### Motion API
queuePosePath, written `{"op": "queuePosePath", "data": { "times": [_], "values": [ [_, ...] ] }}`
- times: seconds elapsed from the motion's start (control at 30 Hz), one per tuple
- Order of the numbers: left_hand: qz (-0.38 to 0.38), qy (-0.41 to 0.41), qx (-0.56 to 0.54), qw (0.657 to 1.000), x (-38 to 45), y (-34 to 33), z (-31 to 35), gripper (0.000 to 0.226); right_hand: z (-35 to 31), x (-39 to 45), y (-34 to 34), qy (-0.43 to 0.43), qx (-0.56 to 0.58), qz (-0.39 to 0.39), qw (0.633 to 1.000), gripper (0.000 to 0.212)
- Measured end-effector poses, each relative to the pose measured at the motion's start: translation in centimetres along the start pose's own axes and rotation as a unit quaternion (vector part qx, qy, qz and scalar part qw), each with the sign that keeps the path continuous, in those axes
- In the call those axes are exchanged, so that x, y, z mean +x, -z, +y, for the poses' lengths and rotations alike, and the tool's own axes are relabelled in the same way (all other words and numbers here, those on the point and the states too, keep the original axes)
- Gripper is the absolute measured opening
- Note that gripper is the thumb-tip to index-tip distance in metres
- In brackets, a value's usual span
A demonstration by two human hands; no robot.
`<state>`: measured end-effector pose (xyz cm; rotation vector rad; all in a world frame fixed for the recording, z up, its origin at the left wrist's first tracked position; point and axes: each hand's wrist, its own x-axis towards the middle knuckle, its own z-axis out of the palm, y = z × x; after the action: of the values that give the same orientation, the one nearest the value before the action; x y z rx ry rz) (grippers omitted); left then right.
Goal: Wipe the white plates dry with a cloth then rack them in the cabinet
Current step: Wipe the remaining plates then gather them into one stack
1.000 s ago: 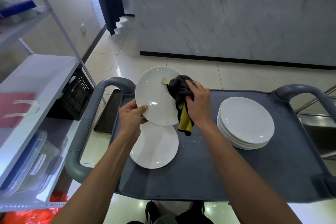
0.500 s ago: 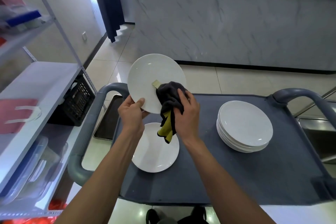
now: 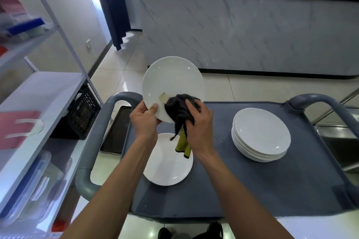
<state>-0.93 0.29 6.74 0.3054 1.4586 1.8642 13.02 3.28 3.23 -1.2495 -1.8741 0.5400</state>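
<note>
Left hand [image 3: 144, 120] pinches the lower rim of a tilted white plate [image 3: 172, 83] held above the cart [image 3: 252, 186], right hand [image 3: 200, 128] curls around the dark cloth [image 3: 179, 111], pressing it against the plate's face; another plate [image 3: 165, 169] lies flat beneath, a stack [image 3: 261, 134] sits off right

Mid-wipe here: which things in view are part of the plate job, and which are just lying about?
Job: held plate, gripped by left hand; cloth in right hand; single plate; plate stack; cart.
Lying about: black crate, metal tray, shelf unit.
</note>
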Motion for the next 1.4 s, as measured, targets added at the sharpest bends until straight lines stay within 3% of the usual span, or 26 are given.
{"op": "queuePosePath", "data": {
  "times": [0.3, 0.67, 0.9, 1.17, 1.4],
  "values": [
    [-0.044, 0.012, 0.047, 0.998, 0.4, 0.3, -0.1, 0.023, 2.5, 3.4, 3.2, -0.008, -0.03, 0.061, 0.998, 0.051],
    [-0.144, -0.037, 0.158, 0.976, 1.1, 2.5, -0.3, 0.02, 2.1, 5.8, 5.1, 0.02, -0.001, 0.072, 0.997, 0.048],
    [-0.211, -0.143, 0.27, 0.929, 2.0, 2.4, 0.8, 0.025, 1.0, 6.7, 4.9, 0.07, -0.003, 0.057, 0.996, 0.056],
    [-0.194, -0.275, 0.415, 0.845, 2.4, 1.5, 1.6, 0.018, 1.6, 8.1, 5.5, 0.133, -0.019, 0.009, 0.991, 0.06],
    [-0.198, -0.295, 0.439, 0.825, 2.6, 1.3, 2.0, 0.019, 2.8, 8.9, 6.6, 0.141, -0.013, -0.062, 0.988, 0.062]
  ]
}}
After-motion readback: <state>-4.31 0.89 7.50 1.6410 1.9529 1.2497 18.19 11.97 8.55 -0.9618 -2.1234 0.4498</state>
